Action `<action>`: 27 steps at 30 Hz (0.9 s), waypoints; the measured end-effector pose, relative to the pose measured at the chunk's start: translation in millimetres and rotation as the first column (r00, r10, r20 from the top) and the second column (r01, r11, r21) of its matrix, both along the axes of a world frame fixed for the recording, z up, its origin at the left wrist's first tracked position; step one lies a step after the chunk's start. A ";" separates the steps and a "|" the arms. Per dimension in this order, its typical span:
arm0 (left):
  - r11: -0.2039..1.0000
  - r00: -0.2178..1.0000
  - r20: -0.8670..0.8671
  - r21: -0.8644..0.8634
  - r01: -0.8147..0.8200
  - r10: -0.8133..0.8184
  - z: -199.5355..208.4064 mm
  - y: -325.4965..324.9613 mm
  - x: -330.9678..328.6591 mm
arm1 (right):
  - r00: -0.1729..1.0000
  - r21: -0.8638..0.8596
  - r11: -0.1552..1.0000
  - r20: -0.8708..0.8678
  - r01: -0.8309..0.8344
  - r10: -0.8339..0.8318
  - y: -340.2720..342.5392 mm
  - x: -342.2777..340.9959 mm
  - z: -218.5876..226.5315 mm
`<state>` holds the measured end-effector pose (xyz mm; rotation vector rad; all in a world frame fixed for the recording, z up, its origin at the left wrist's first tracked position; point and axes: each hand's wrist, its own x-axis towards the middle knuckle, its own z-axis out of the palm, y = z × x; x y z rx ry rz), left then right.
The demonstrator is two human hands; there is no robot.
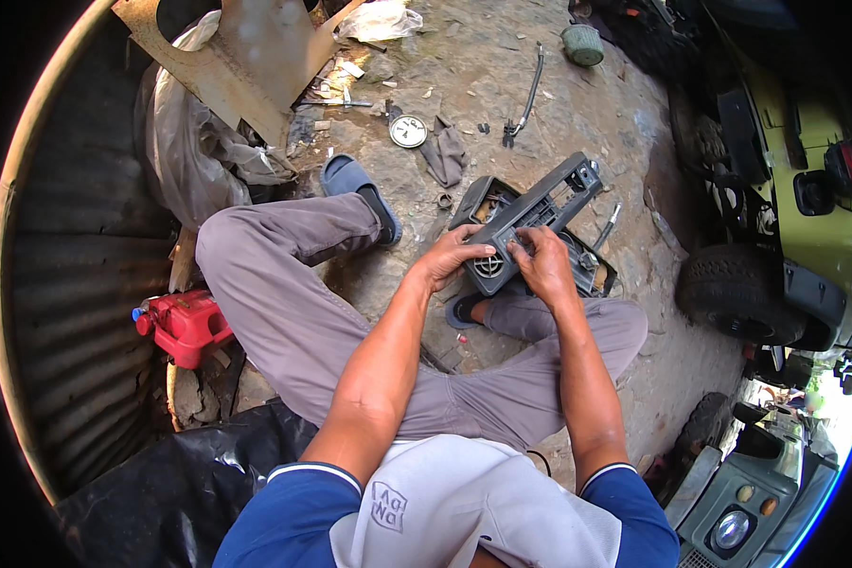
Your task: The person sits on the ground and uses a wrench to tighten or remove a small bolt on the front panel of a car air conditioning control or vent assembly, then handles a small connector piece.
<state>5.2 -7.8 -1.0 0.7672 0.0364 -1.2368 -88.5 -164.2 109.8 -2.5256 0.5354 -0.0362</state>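
left hand (447, 257) gripped a dark panel (528, 214) mid-frame; right hand (546, 267) touched it, grip unclear. rough ground (478, 90) separated corrugated sheeting (76, 284), far left, from a green vehicle (836, 251), upper right.

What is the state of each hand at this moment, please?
Left hand: closed on the near end of the grey panel.
Right hand: partly curled, at the panel's face; whether it grips anything cannot be told.

Corrugated wall (76, 331), rough floor (483, 85), daylight
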 end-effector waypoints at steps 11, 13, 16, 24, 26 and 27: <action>1.000 1.000 0.008 -0.012 0.005 -0.005 -4.9 -0.8 -0.3 | 0.999 0.034 0.999 -0.026 -0.028 0.029 -4.6 -0.1 -3.2; 1.000 1.000 0.012 -0.015 0.000 0.001 -4.8 -0.7 -0.6 | 0.997 0.059 0.997 -0.056 0.054 -0.051 0.0 1.3 4.4; 1.000 1.000 0.019 -0.005 -0.003 0.003 -5.9 -1.7 -0.9 | 0.998 0.006 1.000 -0.052 0.030 -0.030 -1.1 -0.4 -1.7; 1.000 1.000 0.013 0.000 0.009 -0.009 -1.5 -0.8 0.5 | 1.000 0.044 0.999 -0.001 0.030 -0.030 -3.0 0.1 -2.4; 1.000 1.000 0.010 -0.005 0.007 -0.007 -1.3 -1.2 0.1 | 0.999 0.038 0.998 -0.004 0.051 -0.051 -3.6 -0.8 -2.2; 1.000 1.000 0.011 -0.006 0.003 -0.003 -1.5 -1.6 -0.4 | 0.999 0.035 0.998 -0.022 0.048 -0.047 -4.1 -1.4 -2.5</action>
